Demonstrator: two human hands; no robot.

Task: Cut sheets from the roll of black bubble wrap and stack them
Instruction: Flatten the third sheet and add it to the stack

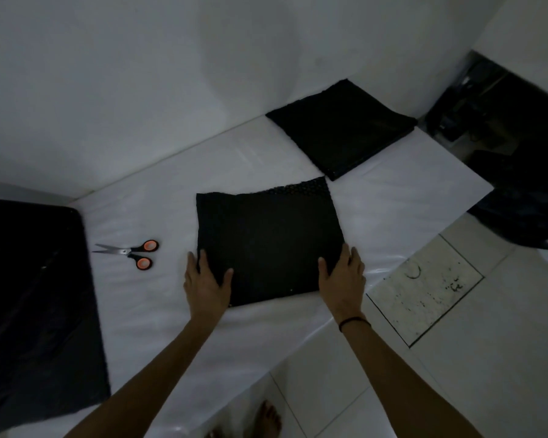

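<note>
A cut sheet of black bubble wrap [268, 240] lies flat in the middle of the white-covered table [159, 314]. My left hand [207, 284] grips its near left corner, thumb on top. My right hand [342, 278] grips its near right corner in the same way. A stack of black sheets [340, 128] rests at the far side against the wall. The black bubble wrap roll [35, 311] spreads over the table's left end. Scissors with orange-and-black handles [130, 252] lie shut on the table, left of the sheet.
A white wall [140, 90] runs along the table's far edge. The table's right edge drops to a tiled floor [456, 358] with a stained tile [424, 289]. Dark clutter [519, 147] sits at the far right. Bare feet [266, 420] show below.
</note>
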